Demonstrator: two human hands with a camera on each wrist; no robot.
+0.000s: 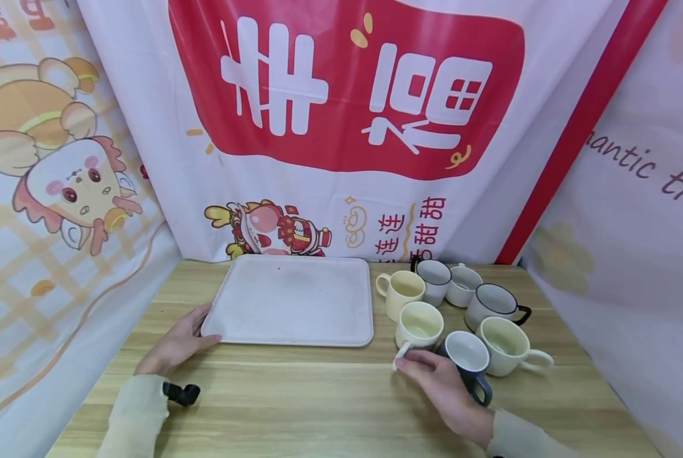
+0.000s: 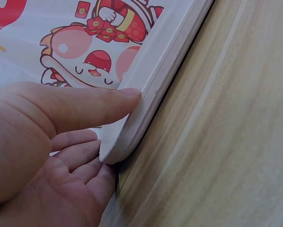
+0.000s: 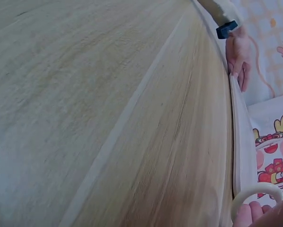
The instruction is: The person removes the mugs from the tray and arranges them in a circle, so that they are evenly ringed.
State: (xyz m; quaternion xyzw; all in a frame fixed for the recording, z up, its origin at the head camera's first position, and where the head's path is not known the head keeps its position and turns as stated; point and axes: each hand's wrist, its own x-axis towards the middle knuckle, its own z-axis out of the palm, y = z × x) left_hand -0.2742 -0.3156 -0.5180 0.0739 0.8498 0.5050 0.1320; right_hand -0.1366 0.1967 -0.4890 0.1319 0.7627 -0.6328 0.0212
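Observation:
At the tray's near left corner, my left hand (image 1: 177, 343) grips the white rectangular tray (image 1: 289, 305). In the left wrist view the thumb (image 2: 108, 104) lies on the tray's rim, with the other fingers around the corner. My right hand (image 1: 441, 388) pinches the handle of a pale cream-green mug (image 1: 420, 323) that stands upright to the right of the tray. That looped handle (image 3: 259, 187) shows at the bottom of the right wrist view, fingertips inside it. Right beside this hand is a dark blue mug (image 1: 467, 353) with a white inside.
Around the held mug stand a yellow mug (image 1: 404, 296), a cream mug (image 1: 504, 350), a plain white mug (image 1: 463, 286) and two dark-rimmed white mugs (image 1: 434, 280). The wooden table (image 1: 295, 401) ends at a printed cloth backdrop (image 1: 341, 184) behind the tray.

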